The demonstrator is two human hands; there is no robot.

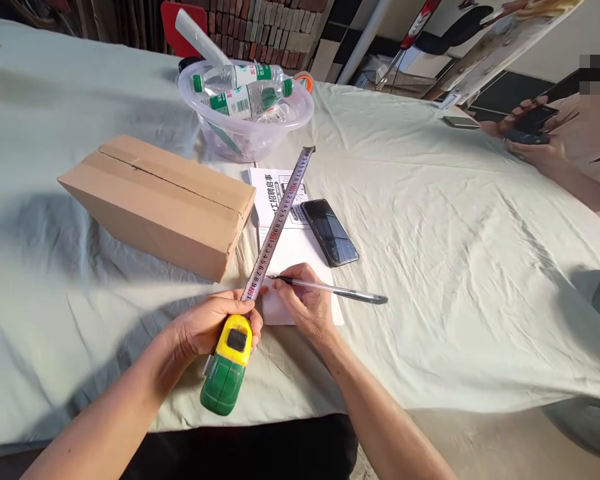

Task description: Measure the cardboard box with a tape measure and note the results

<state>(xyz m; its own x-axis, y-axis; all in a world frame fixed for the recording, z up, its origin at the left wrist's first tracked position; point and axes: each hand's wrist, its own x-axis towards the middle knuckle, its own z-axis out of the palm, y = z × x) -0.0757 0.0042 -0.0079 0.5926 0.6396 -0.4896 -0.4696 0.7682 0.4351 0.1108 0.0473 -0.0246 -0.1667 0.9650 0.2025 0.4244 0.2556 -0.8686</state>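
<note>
My left hand (207, 323) is closed around a green and yellow tape measure (229, 373), its thumb pressing on the pulled-out blade (275, 233). The blade slants up and away over a printed paper sheet (290, 247) to its hooked end. Between the fingers of my right hand (307, 300) is a pen (345, 291), its tip at the sheet close to the blade's edge. A black smartphone (330, 232) lies partly on the sheet. Left of the sheet sits a closed cardboard box (160, 207).
A clear plastic basin (247, 137) holding bottles (245, 100) stands at the back. The table wears a pale cloth (455, 267). At the right, another person's hands (535, 133) hold a dark device. A flat dark object (461, 123) lies near them.
</note>
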